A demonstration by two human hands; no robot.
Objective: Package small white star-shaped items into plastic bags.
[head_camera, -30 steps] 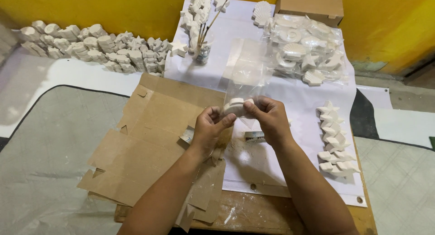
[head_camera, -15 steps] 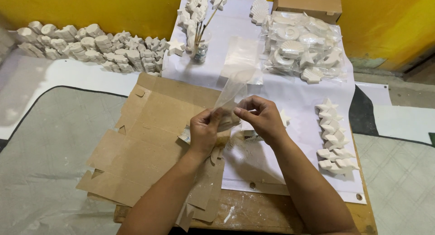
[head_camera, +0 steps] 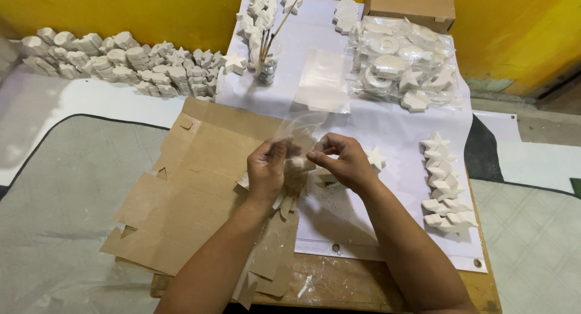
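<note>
Hands, two (head_camera: 266, 169) (head_camera: 345, 163), pinch one clear bag (head_camera: 299, 129).

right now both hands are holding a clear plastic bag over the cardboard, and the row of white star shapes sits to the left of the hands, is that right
Not quite. The left hand and right hand do hold the clear plastic bag over the flattened cardboard, but the head view shows the row of white star shapes to the right of the hands, on the white sheet.
</note>
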